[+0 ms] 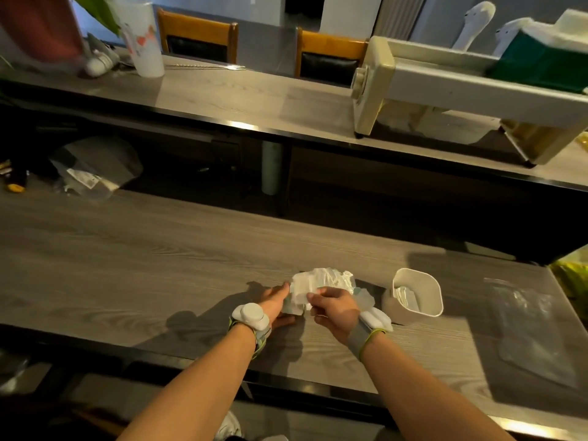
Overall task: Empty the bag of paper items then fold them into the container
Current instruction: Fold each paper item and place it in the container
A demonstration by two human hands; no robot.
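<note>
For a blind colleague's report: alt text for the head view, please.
Both hands, left and right, hold a white paper item over a grey table. A white container stands right of them, a clear bag beyond.

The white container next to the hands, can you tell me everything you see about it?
The white container is a small open-topped tub with rounded corners and smooth walls that look like plastic. It stands upright on the grey wood-grain table, just right of the right hand, whose wrist band sits close to it; contact cannot be told. Inside, some folded pale paper leans against the left wall. A clear plastic bag lies apart on its right.
</note>
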